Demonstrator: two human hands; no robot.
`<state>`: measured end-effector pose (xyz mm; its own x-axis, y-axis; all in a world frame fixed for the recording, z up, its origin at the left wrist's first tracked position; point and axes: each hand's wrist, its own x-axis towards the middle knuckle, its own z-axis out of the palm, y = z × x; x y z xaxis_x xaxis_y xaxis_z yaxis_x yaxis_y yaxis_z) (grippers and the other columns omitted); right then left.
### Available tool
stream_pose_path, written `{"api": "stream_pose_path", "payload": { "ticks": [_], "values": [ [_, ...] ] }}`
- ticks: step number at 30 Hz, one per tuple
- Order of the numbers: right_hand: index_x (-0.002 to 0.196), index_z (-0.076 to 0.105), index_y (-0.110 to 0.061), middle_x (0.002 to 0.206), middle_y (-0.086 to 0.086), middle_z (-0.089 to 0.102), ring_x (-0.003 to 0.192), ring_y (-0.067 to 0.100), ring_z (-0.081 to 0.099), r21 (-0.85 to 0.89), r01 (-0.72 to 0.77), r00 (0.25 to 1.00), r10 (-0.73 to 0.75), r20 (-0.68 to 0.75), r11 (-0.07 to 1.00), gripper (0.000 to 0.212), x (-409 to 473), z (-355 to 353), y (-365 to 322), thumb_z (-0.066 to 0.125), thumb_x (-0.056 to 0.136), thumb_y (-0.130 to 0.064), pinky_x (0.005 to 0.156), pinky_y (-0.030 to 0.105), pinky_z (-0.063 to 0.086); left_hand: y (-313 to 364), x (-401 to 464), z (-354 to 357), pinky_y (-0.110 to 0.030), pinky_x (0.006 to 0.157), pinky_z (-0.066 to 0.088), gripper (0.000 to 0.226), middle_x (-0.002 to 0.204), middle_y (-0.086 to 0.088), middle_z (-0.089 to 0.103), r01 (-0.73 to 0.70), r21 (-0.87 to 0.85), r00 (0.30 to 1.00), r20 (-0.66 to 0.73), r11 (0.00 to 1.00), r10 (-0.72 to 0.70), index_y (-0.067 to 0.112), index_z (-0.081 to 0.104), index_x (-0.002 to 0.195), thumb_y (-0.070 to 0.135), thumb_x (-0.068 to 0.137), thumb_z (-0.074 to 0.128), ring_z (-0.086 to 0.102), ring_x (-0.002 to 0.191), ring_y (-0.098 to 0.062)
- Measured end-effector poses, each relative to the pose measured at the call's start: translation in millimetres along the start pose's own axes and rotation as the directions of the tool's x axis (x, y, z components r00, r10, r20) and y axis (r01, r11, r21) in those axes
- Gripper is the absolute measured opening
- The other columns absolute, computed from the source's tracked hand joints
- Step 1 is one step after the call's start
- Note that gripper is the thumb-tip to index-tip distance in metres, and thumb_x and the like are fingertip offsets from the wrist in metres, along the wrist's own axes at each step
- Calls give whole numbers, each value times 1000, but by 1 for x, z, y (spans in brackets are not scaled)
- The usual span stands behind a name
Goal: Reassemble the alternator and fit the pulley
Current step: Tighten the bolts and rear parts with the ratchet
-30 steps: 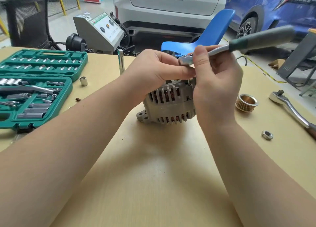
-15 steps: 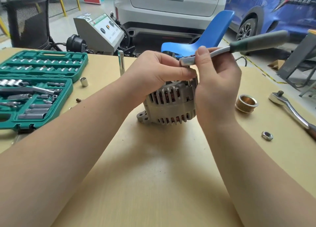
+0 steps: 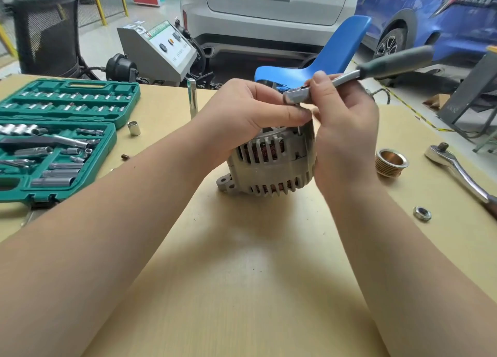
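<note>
Head view: alternator [image 3: 271, 163] stands mid-table, ribbed cast-metal housing with copper windings showing through the slots. Left hand [image 3: 250, 112] grips its top to steady it; right hand [image 3: 341, 120] pinches the small ratchet [image 3: 349, 78] by its head (likely running a through-bolt). Grooved pulley [image 3: 391, 162] and nut [image 3: 422, 213] wait nearby, right.

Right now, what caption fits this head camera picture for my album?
Both hands work a small ratchet on top of an alternator; the pulley and nut wait on the table.
</note>
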<state>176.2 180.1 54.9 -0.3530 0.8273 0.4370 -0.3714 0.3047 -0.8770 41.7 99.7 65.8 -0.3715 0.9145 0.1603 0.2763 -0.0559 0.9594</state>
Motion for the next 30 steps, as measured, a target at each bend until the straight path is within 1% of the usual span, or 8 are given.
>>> {"api": "stream_pose_path", "payload": {
  "ticks": [5,9,13,16,20,24,27,30],
  "values": [
    [90,66,-27,79,-16,71,84,5,71,-375,295,912,-375,-163,879,11,-22,14,3,66,101,-26,84,26,54,1,2,1,-48,102,56,28,97,-18,80,-35,-7,999,-14,999,35,15,88,91,32,71,97,72,88,-20],
    [90,70,-17,80,-6,73,82,12,70,-59,22,999,-24,-26,998,15,3,3,-4,62,101,-20,81,28,56,1,2,-3,-58,104,56,27,103,-24,78,20,-6,1000,18,1000,-20,8,86,96,26,78,94,74,87,-26],
    [96,71,-4,93,14,72,93,28,70,144,-274,954,249,165,951,24,14,-8,-4,56,105,-21,97,47,57,2,2,-5,-58,102,60,24,101,-19,81,33,-6,998,59,999,-33,11,87,96,29,80,92,77,89,-27],
    [98,71,-11,90,2,76,91,20,73,-20,-6,1000,6,-23,1000,17,-2,1,2,61,104,-22,89,40,60,1,1,-1,-56,103,57,20,101,-20,79,3,-11,1000,14,1000,-3,15,88,95,28,82,93,73,85,-22],
    [91,65,-30,80,-24,70,84,2,69,-354,303,918,-371,-142,885,12,-20,14,6,64,102,-25,85,26,53,1,1,3,-51,106,55,20,100,-21,79,-29,6,999,-27,1000,29,13,88,92,27,80,94,71,86,-17],
    [92,71,-14,83,-8,74,86,14,72,-52,25,998,-28,-53,998,16,1,6,1,61,102,-23,81,33,58,1,2,-1,-51,96,59,29,96,-21,79,15,-6,1000,3,1000,-15,11,87,93,31,74,96,72,82,-21],
    [102,72,-1,98,17,75,95,31,73,147,-297,952,280,127,943,27,14,-4,-2,57,104,-24,90,46,60,1,2,-4,-43,88,63,38,95,-16,81,33,-38,998,61,999,-30,10,86,95,35,68,94,77,82,-24],
    [98,72,-4,93,11,75,93,27,73,111,-186,981,178,78,976,24,11,-3,2,57,105,-22,86,40,62,0,2,-2,-47,96,62,32,99,-16,82,13,-33,998,60,999,-11,14,87,98,33,74,95,77,86,-23]
  ]
}}
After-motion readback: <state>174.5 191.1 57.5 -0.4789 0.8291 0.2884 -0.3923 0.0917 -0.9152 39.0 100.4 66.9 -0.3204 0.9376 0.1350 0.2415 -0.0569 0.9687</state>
